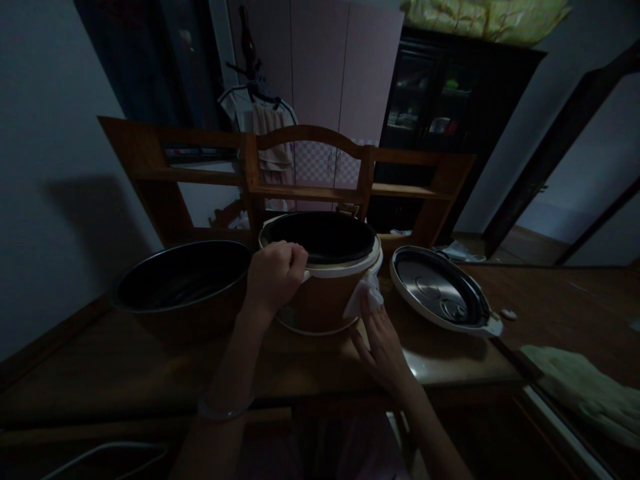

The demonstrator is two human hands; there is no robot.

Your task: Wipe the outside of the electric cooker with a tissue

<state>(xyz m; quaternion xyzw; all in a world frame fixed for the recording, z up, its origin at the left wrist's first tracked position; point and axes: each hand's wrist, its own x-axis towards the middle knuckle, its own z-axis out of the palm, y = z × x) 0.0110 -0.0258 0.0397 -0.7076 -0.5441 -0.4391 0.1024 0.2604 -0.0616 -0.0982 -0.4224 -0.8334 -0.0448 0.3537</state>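
Observation:
A round electric cooker [320, 300] with a pale rim and a dark open inside stands upright on the wooden desk. My left hand [277, 275] is closed at its front left rim, the thumb on top and the fingertips hidden. Against the cooker's front right side, my right hand [381, 339] presses a crumpled white tissue [364, 298] under its fingers. To the left of the cooker sits a wide dark pot [185, 303], open at the top. The cooker's lid [430, 288] lies at the right, its metal inner side facing up.
The wooden desk [310, 363] has a raised shelf frame [305, 193] along its back, close behind the cooker. A small pale piece [509, 314] lies beyond the lid. Pale cloth [580, 380] lies at the lower right. A wall [60, 220] bounds the left side.

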